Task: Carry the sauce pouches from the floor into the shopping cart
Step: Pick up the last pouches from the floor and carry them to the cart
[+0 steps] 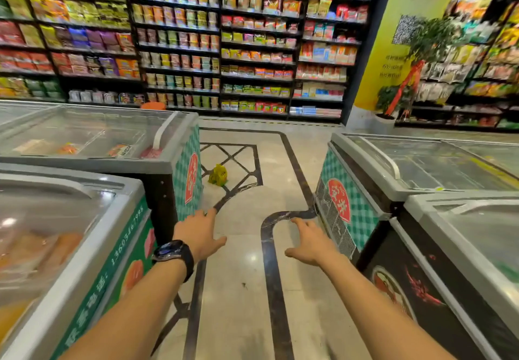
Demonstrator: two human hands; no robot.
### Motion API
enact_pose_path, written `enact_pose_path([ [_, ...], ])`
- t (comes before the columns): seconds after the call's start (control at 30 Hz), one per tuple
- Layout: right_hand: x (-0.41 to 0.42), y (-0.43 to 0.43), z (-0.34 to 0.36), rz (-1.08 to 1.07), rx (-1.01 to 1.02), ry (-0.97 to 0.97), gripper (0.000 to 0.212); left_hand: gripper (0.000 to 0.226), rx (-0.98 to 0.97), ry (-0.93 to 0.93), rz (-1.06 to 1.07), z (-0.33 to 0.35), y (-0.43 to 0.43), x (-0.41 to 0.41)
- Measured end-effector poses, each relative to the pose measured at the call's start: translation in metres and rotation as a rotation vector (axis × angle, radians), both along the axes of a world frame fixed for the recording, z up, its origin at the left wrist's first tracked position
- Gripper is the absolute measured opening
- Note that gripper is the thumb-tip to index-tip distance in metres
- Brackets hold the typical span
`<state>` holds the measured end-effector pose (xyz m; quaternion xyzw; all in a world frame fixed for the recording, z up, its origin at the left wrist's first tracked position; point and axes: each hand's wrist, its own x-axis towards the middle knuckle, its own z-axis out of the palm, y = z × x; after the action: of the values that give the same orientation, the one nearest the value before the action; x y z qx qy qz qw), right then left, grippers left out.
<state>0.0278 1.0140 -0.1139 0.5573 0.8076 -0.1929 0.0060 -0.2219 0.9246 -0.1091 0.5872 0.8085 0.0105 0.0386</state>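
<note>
A small heap of yellow sauce pouches (217,174) lies on the tiled floor ahead, close to the end of the left freezer. My left hand (200,233), with a black watch on its wrist, reaches forward with straight fingers and holds nothing. Level with it, my right hand (310,243) is also stretched out, fingers relaxed and empty. Both hands are well short of the pouches. No shopping cart is in view.
Chest freezers with glass lids flank the aisle: two on the left (179,163) and two on the right (373,188). Stocked shelves (219,42) fill the far wall. A yellow pillar (393,50) and a potted plant (393,101) stand at the back right.
</note>
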Motion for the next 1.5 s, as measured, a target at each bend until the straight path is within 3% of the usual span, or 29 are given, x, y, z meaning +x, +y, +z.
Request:
enact_pose_path([
  [0.63,-0.177,0.533,-0.057,0.163,-0.169,0.038,0.089,0.079,-0.125,-0.029,0.125,-0.037,0.49,-0.151],
  [0.8,-0.245,0.66,-0.085,0.205,-0.195,0.03,0.088,0.085,-0.179,-0.059,0.205,-0.073,0.601,-0.214],
  [1.0,-0.323,0.812,-0.123,0.177,-0.272,-0.046,0.091,0.077,-0.276,-0.188,0.188,-0.114,0.759,-0.301],
  [1.23,-0.41,0.988,-0.136,0.163,-0.35,0.023,0.091,0.08,-0.315,-0.202,0.268,-0.135,0.919,-0.405],
  [1.5,-0.535,1.203,-0.246,0.257,-0.484,0.006,0.095,0.089,-0.361,-0.379,0.404,-0.247,1.102,-0.513],
])
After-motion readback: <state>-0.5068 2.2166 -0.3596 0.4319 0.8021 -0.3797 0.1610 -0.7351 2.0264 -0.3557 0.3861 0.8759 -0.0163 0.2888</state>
